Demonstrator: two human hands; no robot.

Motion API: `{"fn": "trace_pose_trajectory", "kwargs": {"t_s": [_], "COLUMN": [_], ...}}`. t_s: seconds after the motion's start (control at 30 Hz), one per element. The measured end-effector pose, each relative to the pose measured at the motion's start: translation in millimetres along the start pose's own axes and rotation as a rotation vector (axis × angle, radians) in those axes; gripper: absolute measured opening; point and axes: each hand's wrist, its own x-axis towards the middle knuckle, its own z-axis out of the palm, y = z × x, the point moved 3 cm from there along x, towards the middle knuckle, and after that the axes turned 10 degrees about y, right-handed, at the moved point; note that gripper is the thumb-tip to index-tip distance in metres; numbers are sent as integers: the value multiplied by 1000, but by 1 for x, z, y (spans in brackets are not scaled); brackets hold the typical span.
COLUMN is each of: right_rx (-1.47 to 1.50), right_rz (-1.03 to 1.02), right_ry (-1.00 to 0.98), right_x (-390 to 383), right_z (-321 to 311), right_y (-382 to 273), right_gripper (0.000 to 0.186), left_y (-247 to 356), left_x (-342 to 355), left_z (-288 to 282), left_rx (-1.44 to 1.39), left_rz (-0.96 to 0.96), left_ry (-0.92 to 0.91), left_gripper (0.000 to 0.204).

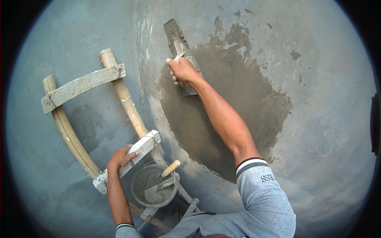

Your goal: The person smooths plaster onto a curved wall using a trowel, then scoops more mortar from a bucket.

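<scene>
Grey wall (317, 87) bears dark plaster (234, 103); the right hand (184, 71) grips the float (177, 39), up and right from the left hand (120, 157), which holds a rung (146, 144).

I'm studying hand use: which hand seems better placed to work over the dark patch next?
Probably the right hand: it grips the trowel at the dark patch, while the left hand rests on a ladder rung.

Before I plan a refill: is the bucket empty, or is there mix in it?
Not empty: grey mix shows inside the bucket, with a wooden-handled trowel resting in it. Its depth I cannot tell.
</scene>
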Motion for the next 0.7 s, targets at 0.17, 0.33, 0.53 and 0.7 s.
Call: {"fn": "trace_pose_trajectory", "kwargs": {"t_s": [0.17, 0.33, 0.53, 0.7], "right_rx": [-345, -342, -246, -291], "right_rz": [58, -24, -169, -160], "right_ry": [-51, 221, 185, 203], "right_x": [-95, -94, -1, -28], "right_z": [-53, -147, -102, -91], "right_y": [32, -112, -136, -102], "right_gripper": [37, 38, 31, 36], "left_y": [-12, 6, 9, -9], "left_x": [-6, -6, -6, -14], "left_z": [1, 2, 2, -2], "left_rx": [43, 107, 97, 102], "left_rz": [-16, -12, 3, -7], "left_ry": [24, -19, -12, 39], "left_gripper": [73, 68, 65, 65]}}
